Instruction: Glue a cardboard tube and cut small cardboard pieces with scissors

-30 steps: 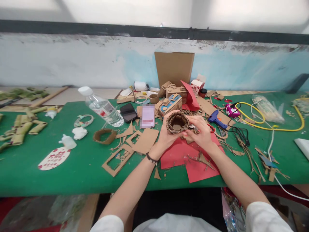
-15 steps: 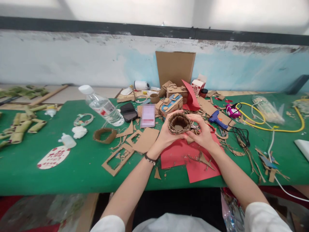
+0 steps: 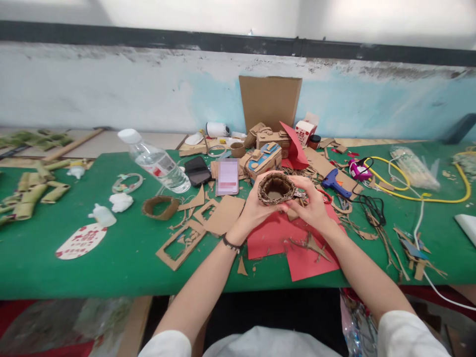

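In front of me a small round cardboard cup (image 3: 275,188) with a ragged corrugated rim is held up, its opening toward me. My left hand (image 3: 256,208) curls around its left side and underside. At the cup's right edge, my right hand (image 3: 310,203) is closed on a pair of scissors (image 3: 299,195); a metal part shows between thumb and fingers, and a red handle sticks out behind the hand. The blades are mostly hidden. The right fingertips are close to the cup wall; whether they press on it I cannot tell. Beneath both hands lies red paper (image 3: 267,240) with cardboard scraps.
A cardboard ring (image 3: 160,207), water bottle (image 3: 158,163) and phone (image 3: 227,177) stand or lie to the left. Behind the hands is a blue-and-brown cardboard box (image 3: 262,161). A blue glue gun (image 3: 335,183), black cable and yellow hose (image 3: 427,199) lie right on the green cloth (image 3: 122,272).
The view has shifted very slightly. Both hands keep their hold on the cup and the scissors, with almost no visible movement.
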Available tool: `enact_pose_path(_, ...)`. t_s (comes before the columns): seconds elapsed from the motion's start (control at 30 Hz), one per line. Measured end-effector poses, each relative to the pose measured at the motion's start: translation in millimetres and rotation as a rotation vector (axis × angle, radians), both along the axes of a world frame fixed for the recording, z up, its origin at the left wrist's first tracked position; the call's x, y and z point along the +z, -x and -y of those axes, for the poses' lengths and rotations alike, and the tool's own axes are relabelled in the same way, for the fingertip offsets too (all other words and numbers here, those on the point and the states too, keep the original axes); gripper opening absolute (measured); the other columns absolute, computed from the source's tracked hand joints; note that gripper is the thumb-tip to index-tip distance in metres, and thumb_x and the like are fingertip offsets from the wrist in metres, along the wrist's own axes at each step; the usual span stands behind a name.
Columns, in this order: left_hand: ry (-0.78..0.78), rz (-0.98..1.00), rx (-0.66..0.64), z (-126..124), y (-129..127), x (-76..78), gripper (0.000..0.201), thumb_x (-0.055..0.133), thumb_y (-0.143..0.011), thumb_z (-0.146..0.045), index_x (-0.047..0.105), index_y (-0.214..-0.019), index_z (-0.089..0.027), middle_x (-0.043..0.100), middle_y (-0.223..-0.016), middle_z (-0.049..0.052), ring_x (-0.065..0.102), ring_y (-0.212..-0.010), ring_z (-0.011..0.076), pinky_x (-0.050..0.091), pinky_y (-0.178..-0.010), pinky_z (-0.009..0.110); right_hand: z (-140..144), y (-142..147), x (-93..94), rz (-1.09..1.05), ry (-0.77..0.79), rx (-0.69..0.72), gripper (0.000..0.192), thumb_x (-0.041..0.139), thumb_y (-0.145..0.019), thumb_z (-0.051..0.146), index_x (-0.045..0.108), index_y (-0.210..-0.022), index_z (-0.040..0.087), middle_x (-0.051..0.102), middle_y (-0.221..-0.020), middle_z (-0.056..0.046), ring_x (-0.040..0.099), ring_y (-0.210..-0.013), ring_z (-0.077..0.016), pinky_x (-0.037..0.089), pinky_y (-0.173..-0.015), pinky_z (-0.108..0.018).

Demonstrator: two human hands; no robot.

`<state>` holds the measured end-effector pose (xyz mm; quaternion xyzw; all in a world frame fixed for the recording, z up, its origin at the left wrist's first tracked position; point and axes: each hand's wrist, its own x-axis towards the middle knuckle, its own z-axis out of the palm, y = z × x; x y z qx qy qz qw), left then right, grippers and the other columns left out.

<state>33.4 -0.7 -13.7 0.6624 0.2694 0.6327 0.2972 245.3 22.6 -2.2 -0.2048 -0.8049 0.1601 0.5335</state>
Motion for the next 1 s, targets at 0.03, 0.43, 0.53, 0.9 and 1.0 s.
enact_pose_path(0.03, 0.003, 0.001, -0.002, 0.3, 0.1, -0.5, 0.097, 0.103, -0.071, -0.058, 0.06, -0.151, -0.023, 0.068, -0.154, 0.019, 0.07, -0.143, 0.0345, 0.055, -0.126, 0.052, 0.0, -0.1, -0.5, 0.008, 0.007, -0.009, 0.048, 0.078, -0.104, 0.048, 0.065, -0.145, 0.028, 0.077, -0.145, -0.014, 0.073, -0.137, -0.033, 0.062, -0.115, -0.057)
enact_pose_path(0.43, -0.054, -0.037, 0.08, -3.5, 2.4, -10.0, 0.102, 0.103, -0.07, -0.06, 0.058, -0.154, -0.025, 0.07, -0.15, 0.017, 0.072, -0.14, 0.0354, 0.058, -0.122, 0.051, 1.2, 1.1, -0.2, 0.028, -0.006, -0.036, 0.049, 0.073, -0.106, 0.052, 0.064, -0.148, 0.029, 0.077, -0.146, -0.015, 0.074, -0.136, -0.034, 0.063, -0.114, -0.058)
enact_pose_path(0.53, -0.082, -0.055, 0.101, -2.6, 1.9, -11.4, 0.103, 0.102, -0.072, -0.062, 0.055, -0.156, -0.026, 0.068, -0.152, 0.017, 0.071, -0.141, 0.035, 0.058, -0.123, 0.05, 1.2, 1.4, -1.4, 0.044, -0.013, -0.042, 0.049, 0.071, -0.107, 0.053, 0.064, -0.15, 0.029, 0.077, -0.147, -0.015, 0.073, -0.137, -0.0343, 0.063, -0.115, -0.058)
enact_pose_path(0.9, 0.023, -0.096, 0.071, 0.9, 0.3, -15.5, 0.12, 0.093, -0.072, -0.079, 0.037, -0.164, -0.027, 0.054, -0.163, 0.022, 0.06, -0.154, 0.0389, 0.049, -0.132, 0.056, 1.3, 2.2, -1.5, 0.069, 0.036, -0.053, 0.051, 0.059, -0.114, 0.052, 0.058, -0.16, 0.029, 0.072, -0.154, -0.014, 0.07, -0.14, -0.033, 0.061, -0.118, -0.055)
enact_pose_path(1.0, 0.054, -0.085, -0.019, 5.0, -3.4, -8.8, 0.113, 0.082, -0.086, -0.079, 0.029, -0.171, -0.027, 0.044, -0.175, 0.023, 0.048, -0.165, 0.0387, 0.041, -0.138, 0.055, -1.2, -0.8, -3.8, -0.012, 0.055, -0.111, 0.05, 0.062, -0.113, 0.049, 0.058, -0.159, 0.031, 0.072, -0.152, -0.013, 0.07, -0.139, -0.0318, 0.064, -0.115, -0.053)
